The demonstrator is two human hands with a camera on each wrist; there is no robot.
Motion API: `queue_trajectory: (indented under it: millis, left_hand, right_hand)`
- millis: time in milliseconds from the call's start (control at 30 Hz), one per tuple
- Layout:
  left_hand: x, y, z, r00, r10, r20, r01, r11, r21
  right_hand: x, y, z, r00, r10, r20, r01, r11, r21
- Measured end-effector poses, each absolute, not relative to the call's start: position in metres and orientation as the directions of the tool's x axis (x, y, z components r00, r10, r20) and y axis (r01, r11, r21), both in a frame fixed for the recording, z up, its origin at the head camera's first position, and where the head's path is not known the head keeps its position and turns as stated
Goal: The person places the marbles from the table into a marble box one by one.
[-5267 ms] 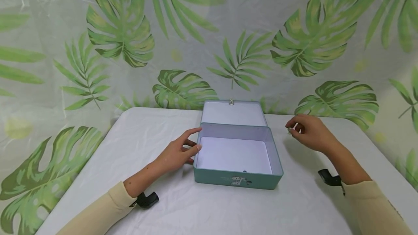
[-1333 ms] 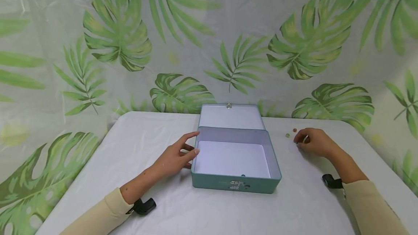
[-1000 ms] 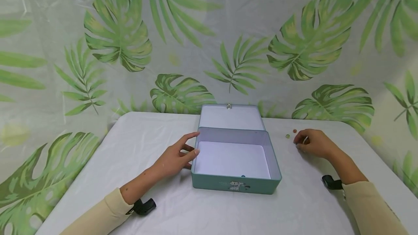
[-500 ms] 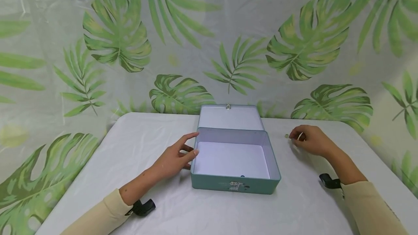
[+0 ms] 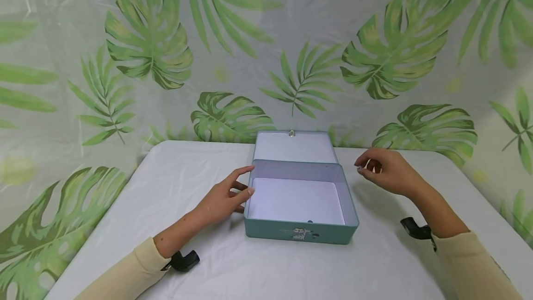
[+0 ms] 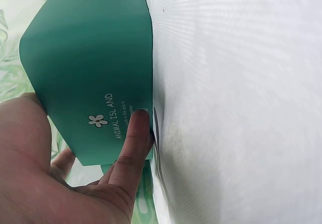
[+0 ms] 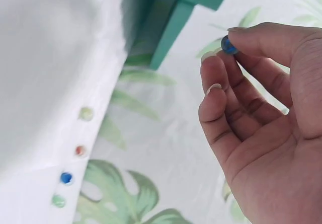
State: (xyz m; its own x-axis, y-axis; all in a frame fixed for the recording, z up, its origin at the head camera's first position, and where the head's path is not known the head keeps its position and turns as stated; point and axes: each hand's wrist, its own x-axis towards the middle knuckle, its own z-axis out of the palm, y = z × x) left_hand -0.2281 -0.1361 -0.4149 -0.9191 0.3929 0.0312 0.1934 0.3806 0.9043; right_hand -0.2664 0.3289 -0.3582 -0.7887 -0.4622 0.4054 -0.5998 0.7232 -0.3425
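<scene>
A green tin box (image 5: 301, 231) stands on the table with its lid (image 5: 296, 146) laid back. My left hand (image 5: 222, 200) holds its left wall: thumb over the rim, a fingertip against the printed outer side (image 6: 95, 73) in the left wrist view. Inside the box, by the front wall, lies a small dark blue marble (image 5: 310, 221). To the right of the box, above the table, my right hand (image 5: 387, 170) pinches a blue glass marble (image 7: 229, 45) between thumb and fingers.
In the right wrist view several marbles lie in a row along the table's edge: a yellowish one (image 7: 86, 114), a red one (image 7: 80, 150), a blue one (image 7: 66, 177) and a green one (image 7: 59, 201). A leaf-print curtain (image 5: 308, 36) hangs behind the white tablecloth (image 5: 225, 267).
My right hand has risen from among the marbles on the table and moved left toward the box, now with a blue marble pinched. My left hand and the box stay put.
</scene>
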Motion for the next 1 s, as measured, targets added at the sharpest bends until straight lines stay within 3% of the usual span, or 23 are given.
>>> queue_trajectory:
  millis: [500, 1000]
  left_hand:
    - [-0.231, -0.137, -0.419, -0.92, 0.39, 0.031, 0.194, 0.385, 0.902]
    - [-0.23, -0.136, -0.418, -0.922, 0.385, 0.033, 0.19, 0.377, 0.907]
  right_hand:
    - [-0.254, 0.301, -0.351, -0.689, -0.542, 0.481, -0.714, 0.622, -0.321]
    - [-0.252, 0.287, -0.356, -0.699, -0.582, 0.415, -0.714, 0.594, -0.369]
